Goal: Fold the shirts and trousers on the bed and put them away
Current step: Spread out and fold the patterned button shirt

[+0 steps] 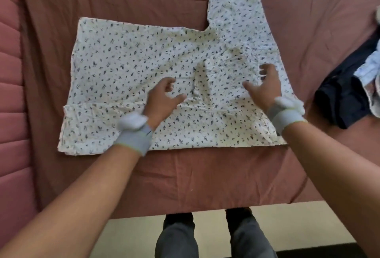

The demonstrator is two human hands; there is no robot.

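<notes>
The bed wears a smooth pink sheet. On it my shirt lies flat, thin white cotton with small dark leaves, rumpled mid-chest. My left hand and right hand hover above it, fingers loosely curled, holding nothing.

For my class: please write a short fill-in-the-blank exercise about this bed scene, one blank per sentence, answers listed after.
1. The leaf-printed shirt lies spread on a bed sheet coloured ____.
2. Both hands, left hand and right hand, are above the ____.
3. The dark garment lies at the shirt's ____ side.

Answers: pink; shirt; right
</notes>
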